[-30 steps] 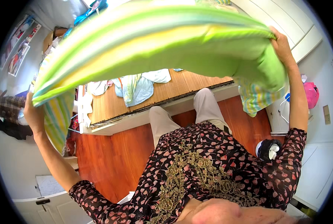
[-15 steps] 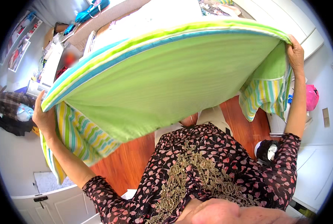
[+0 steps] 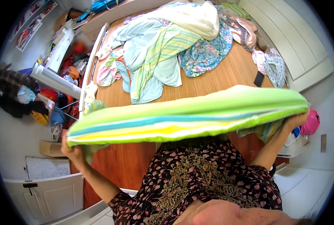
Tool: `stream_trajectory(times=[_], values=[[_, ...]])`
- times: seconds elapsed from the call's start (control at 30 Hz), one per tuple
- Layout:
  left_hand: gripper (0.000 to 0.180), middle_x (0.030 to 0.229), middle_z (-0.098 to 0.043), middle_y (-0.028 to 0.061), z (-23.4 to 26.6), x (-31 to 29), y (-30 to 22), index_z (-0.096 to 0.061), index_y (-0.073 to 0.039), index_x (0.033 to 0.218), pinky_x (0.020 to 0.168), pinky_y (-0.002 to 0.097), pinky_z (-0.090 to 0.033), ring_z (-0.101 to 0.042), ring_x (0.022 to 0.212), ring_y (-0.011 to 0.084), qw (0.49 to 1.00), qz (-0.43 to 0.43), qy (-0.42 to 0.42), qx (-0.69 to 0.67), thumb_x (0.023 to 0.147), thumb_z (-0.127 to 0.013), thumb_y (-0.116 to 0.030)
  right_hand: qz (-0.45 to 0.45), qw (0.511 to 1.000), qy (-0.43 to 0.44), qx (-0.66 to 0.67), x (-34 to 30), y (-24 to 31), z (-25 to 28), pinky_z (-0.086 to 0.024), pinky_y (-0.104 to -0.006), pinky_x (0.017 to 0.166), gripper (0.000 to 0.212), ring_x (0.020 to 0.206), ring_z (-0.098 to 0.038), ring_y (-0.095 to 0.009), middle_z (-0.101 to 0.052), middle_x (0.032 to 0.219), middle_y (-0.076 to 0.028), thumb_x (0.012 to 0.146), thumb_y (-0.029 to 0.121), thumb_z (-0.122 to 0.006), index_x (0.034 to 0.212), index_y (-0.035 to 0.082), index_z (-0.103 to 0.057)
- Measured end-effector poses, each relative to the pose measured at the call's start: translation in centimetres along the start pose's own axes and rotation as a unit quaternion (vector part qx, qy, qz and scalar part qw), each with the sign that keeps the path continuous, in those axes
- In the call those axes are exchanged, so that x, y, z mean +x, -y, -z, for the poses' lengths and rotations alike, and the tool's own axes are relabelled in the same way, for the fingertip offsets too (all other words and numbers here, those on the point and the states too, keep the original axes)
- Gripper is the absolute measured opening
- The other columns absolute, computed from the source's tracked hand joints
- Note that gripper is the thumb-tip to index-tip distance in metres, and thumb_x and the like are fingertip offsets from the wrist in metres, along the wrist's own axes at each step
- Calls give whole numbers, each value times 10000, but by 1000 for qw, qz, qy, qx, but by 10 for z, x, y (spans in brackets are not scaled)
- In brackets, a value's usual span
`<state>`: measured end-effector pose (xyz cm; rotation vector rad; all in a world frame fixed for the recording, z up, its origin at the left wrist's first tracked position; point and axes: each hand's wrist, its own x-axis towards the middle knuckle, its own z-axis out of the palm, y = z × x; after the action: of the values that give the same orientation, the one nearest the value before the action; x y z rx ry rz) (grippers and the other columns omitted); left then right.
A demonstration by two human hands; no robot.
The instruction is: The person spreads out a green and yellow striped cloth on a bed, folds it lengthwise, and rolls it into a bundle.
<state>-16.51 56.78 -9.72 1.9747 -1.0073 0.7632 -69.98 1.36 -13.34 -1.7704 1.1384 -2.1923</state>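
A green bed sheet (image 3: 189, 110) with blue, yellow and white stripes along its near edge is stretched across in front of my body, blurred by motion. My left hand (image 3: 73, 150) is closed on its left end. At the right end, my right hand (image 3: 297, 119) grips the sheet, its fingers partly hidden by the cloth. Striped parts of the fabric hang below both ends. Beyond the sheet stands a bed with a wooden-slat mat (image 3: 219, 77).
Rumpled bedding (image 3: 152, 52), a blue floral cloth (image 3: 208, 54) and a dark flat object (image 3: 259, 79) lie on the bed. A white cabinet (image 3: 290, 41) stands at the right. Clutter fills the left side near a white door (image 3: 49, 195). A pink bag (image 3: 312, 123) is at right.
Both hands have come down with the sheet, which was raised and spread wide. It now hangs lower and flatter, and the bed behind it shows.
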Motion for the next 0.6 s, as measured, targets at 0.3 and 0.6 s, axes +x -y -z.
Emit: stream_trajectory(times=[0.3, 0.6], values=[[124, 661, -563, 80, 46, -36, -8, -570, -40, 789, 523, 288, -440, -562, 569, 198, 980, 56, -11, 189, 778, -668, -117, 109, 992, -43, -48, 70, -15, 10, -495, -339, 742, 218, 849, -605, -228, -637, 955, -106, 846, 187, -582, 979, 17, -615], [345, 985, -594, 165, -127, 181, 157, -568, -70, 1116, 783, 398, -460, -582, 924, 317, 934, -23, 217, 282, 811, -631, -219, 441, 816, 294, -231, 132, -92, -331, -465, -408, 826, 325, 989, -579, -322, -607, 1079, -150, 894, 317, -577, 1112, 77, -592]])
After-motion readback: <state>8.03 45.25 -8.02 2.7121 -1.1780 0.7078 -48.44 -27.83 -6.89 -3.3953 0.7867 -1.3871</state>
